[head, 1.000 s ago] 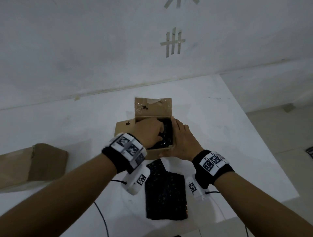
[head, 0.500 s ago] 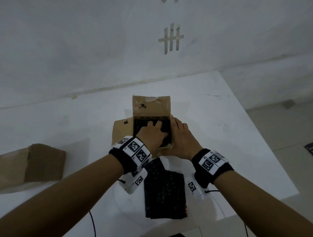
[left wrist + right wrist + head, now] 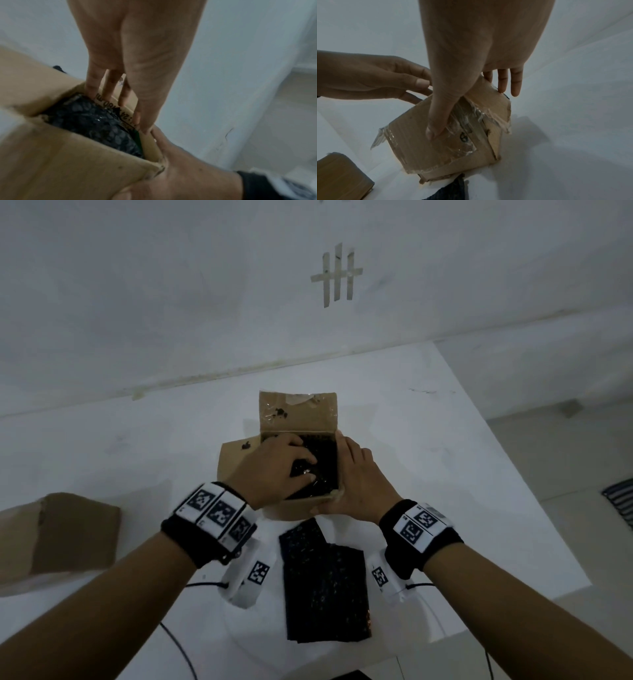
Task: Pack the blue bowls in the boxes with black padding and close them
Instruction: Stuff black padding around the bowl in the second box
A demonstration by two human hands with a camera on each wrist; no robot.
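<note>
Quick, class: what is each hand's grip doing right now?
Left hand: open, fingers pressing the black padding into the box.
Right hand: open, braced flat against the box's outside.

White table [image 3: 411,440]; tape strips [image 3: 337,273] on wall [image 3: 137,285].

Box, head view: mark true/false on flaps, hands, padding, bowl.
1. The box is shut. False: its flaps are open.
2. The left hand presses padding inside the box. True.
3. The right hand is off the box. False: it braces the box's right side.
4. A blue bowl shows in the box. False: only padding shows.
5. On the table lies spare padding. True.
</note>
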